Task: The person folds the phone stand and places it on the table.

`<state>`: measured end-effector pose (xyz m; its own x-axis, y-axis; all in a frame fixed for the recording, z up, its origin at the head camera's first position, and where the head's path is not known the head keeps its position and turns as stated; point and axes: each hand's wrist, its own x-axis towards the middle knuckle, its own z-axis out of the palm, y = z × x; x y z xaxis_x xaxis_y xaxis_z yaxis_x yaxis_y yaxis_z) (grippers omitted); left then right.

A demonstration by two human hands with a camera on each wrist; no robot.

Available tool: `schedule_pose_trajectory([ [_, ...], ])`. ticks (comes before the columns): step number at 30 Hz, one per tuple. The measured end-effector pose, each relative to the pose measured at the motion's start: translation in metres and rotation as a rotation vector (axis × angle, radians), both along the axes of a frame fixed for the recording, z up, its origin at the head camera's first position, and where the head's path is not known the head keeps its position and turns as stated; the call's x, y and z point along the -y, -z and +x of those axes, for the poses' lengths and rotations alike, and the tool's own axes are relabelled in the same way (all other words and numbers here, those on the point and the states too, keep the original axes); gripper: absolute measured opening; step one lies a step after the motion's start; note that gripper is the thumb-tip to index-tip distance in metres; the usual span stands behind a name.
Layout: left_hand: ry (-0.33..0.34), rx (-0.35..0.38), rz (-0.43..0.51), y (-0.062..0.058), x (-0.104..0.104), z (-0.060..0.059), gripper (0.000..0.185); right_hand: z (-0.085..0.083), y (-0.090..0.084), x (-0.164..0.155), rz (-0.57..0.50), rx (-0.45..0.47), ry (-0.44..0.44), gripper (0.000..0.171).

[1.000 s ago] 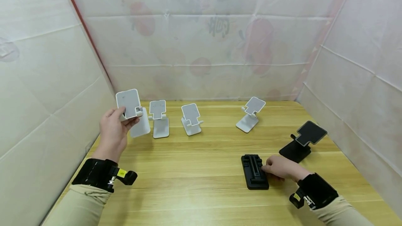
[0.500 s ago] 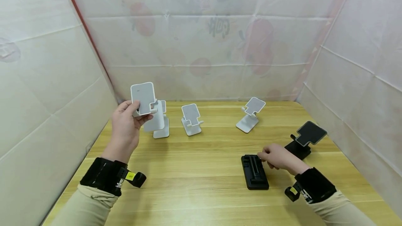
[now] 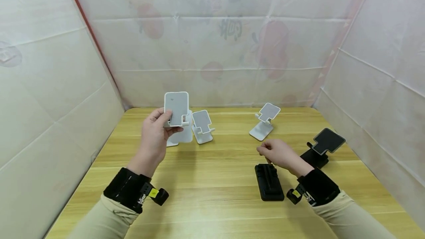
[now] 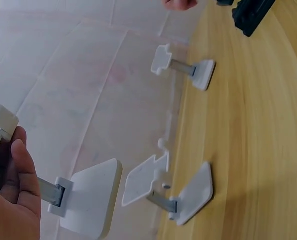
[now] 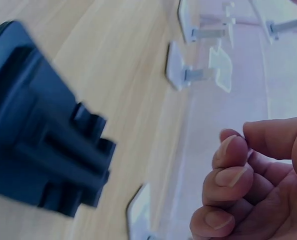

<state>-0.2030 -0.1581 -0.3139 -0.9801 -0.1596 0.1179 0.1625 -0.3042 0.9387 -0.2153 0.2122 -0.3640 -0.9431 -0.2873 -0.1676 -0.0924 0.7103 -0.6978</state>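
Note:
My left hand (image 3: 168,121) grips a white phone stand (image 3: 176,108) by its back plate and holds it up in the air above the wooden table (image 3: 212,194). In the left wrist view the held stand's base (image 4: 91,202) hangs below my fingers (image 4: 18,175). My right hand (image 3: 263,152) hovers with loosely curled fingers (image 5: 236,177) just above the far end of a folded black stand (image 3: 269,182), holding nothing. That black stand (image 5: 38,150) lies flat on the table.
A white stand (image 3: 202,126) stands right of the held one, and another (image 3: 172,142) is partly hidden behind it. A third white stand (image 3: 265,121) is farther right. An upright black stand (image 3: 320,148) sits near the right wall. Cloth walls enclose three sides.
My left hand has carried the white stand to the right, toward the middle. My right hand has left the folded black stand and risen up and left of it.

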Motion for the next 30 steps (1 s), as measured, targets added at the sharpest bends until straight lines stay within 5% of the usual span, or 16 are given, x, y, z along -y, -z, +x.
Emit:
schedule_pose_trajectory([
  [20,0.106,0.047,-0.069,0.016,-0.047,0.002,0.025,-0.004,-0.025,0.049,-0.125,-0.112,-0.102,0.02],
  [30,0.142,0.05,-0.077,0.025,-0.065,0.005,0.023,-0.004,-0.035,0.072,-0.243,-0.098,-0.122,0.024],
])
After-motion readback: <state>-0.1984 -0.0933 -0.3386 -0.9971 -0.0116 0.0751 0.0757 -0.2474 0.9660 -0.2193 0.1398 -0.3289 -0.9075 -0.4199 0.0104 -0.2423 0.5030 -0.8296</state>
